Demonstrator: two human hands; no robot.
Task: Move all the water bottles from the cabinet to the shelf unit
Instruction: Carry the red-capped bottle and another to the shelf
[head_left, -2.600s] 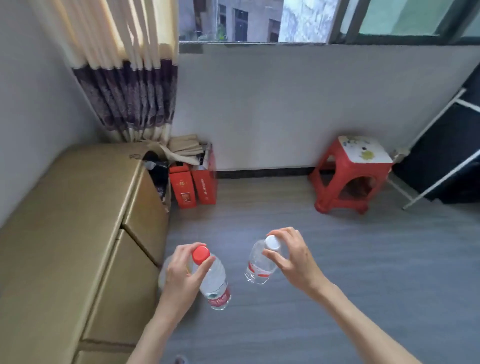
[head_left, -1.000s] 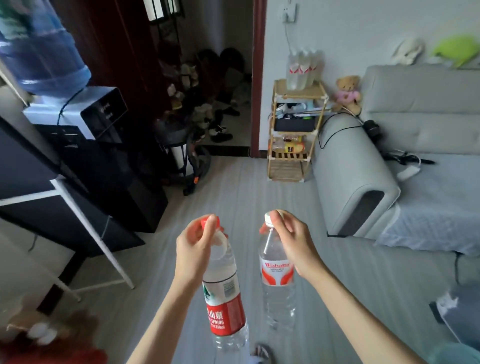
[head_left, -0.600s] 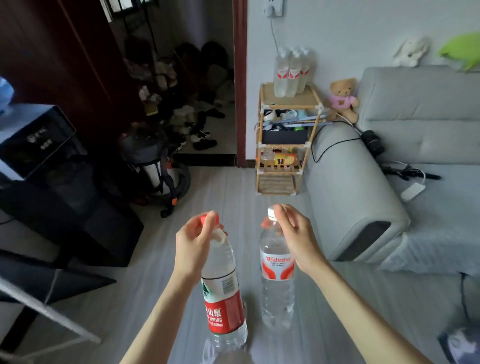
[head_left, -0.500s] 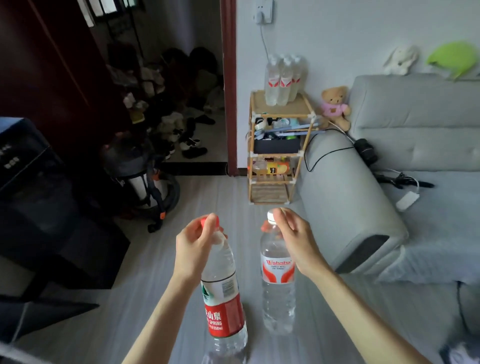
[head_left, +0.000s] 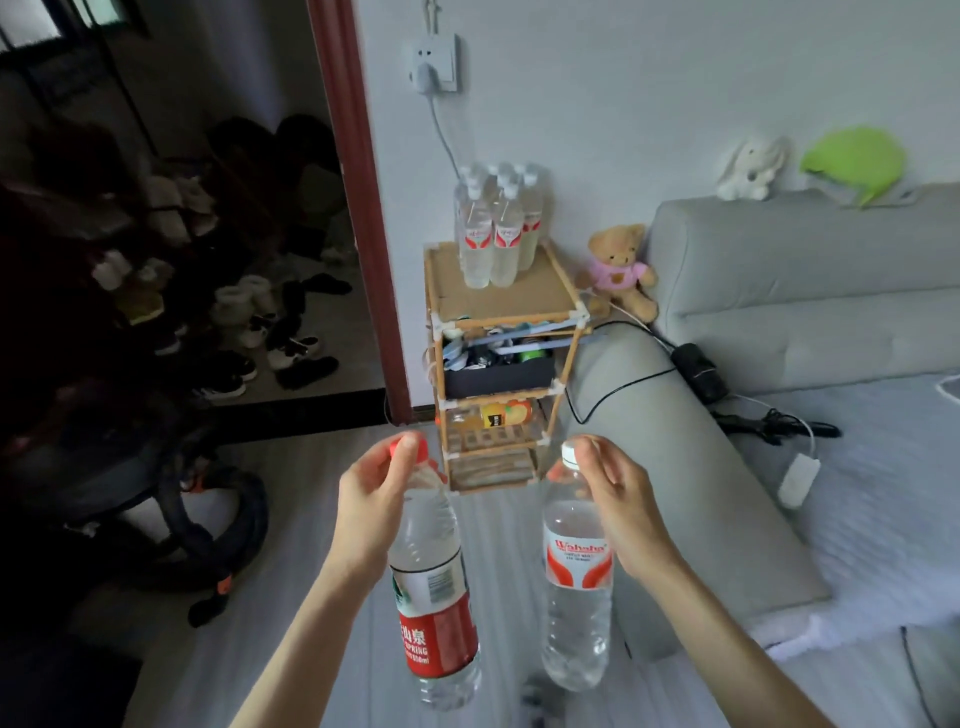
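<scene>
My left hand (head_left: 374, 499) grips the neck of a clear water bottle with a red cap and a red label (head_left: 436, 603), which hangs upright below it. My right hand (head_left: 615, 499) holds a second clear bottle with a white cap and a red-and-white label (head_left: 574, 587) by its neck. Straight ahead, against the white wall, stands the small wooden shelf unit (head_left: 556, 309). Several water bottles (head_left: 496, 228) stand grouped at the back of its top board. The front part of that board is bare. The cabinet is out of view.
A grey sofa arm (head_left: 670, 467) lies right of the shelf unit, with cables and a charger (head_left: 696, 366) on it. A teddy bear (head_left: 621, 267) sits beside the shelf. Left is a dark doorway with shoes (head_left: 270, 343) and a dark vacuum cleaner (head_left: 156, 499). Grey floor runs ahead.
The view has swung from the cabinet by the window round to the shelf unit and come closer to it. Both hands still carry their bottles by the neck.
</scene>
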